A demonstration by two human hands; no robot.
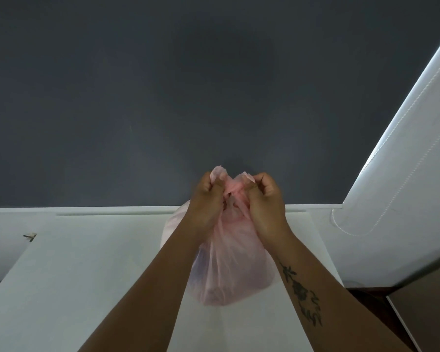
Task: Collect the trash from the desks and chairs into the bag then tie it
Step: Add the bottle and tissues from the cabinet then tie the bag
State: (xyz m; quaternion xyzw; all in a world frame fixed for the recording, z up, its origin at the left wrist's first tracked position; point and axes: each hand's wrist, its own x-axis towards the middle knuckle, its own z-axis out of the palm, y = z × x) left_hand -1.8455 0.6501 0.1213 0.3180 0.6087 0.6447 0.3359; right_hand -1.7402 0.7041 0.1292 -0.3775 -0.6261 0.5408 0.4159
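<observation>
From the head view, the pink bag point(229, 262) sits on the white desk point(87, 275). The left hand point(208, 199) and right hand point(264, 199) pinch its two soft top ends; it looks thin, light and easy to tear

wall point(214, 85): dark grey, plain, fills upper view | blind point(404, 161): white, slanting at right, bright left edge | cord point(333, 217): white, beaded, looped at blind's foot | floor point(366, 294): dark, lower right
</observation>
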